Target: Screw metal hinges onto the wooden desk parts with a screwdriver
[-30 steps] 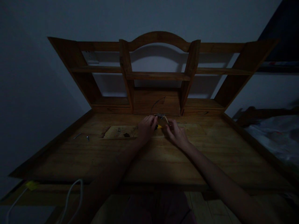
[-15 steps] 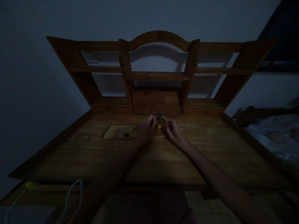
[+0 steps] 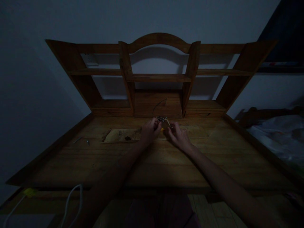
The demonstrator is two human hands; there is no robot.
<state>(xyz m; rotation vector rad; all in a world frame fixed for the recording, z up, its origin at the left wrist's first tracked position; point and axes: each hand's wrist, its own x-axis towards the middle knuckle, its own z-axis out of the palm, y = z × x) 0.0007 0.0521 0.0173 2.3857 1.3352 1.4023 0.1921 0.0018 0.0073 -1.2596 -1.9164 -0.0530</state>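
Observation:
Both hands meet over the middle of the desk, close together. My left hand (image 3: 149, 130) is closed, with its fingertips on a small dark piece with shiny metal parts (image 3: 161, 119); in this dim light I cannot make out its kind. A thin yellowish strip (image 3: 167, 122) slants down from that piece toward my right hand (image 3: 179, 135). The right fingers are bent in a pinch at the strip's lower end, and what lies between them is too small to name. A bit of something yellow (image 3: 162, 129) shows between the hands, partly hidden by the left one.
Under the hands lies a long, pale, stained board (image 3: 118, 135) on the wooden desk (image 3: 166, 167). Two small metal pieces, a thin one (image 3: 77, 140) and a short one (image 3: 87, 142), lie at left. A wooden shelf unit (image 3: 159, 77) rises behind. A white cable (image 3: 68, 201) loops at front left.
The small metal piece between my hands has tilted slightly, and less of the yellow thing shows. Both hands stay nearly in place; the whole view has shifted a little.

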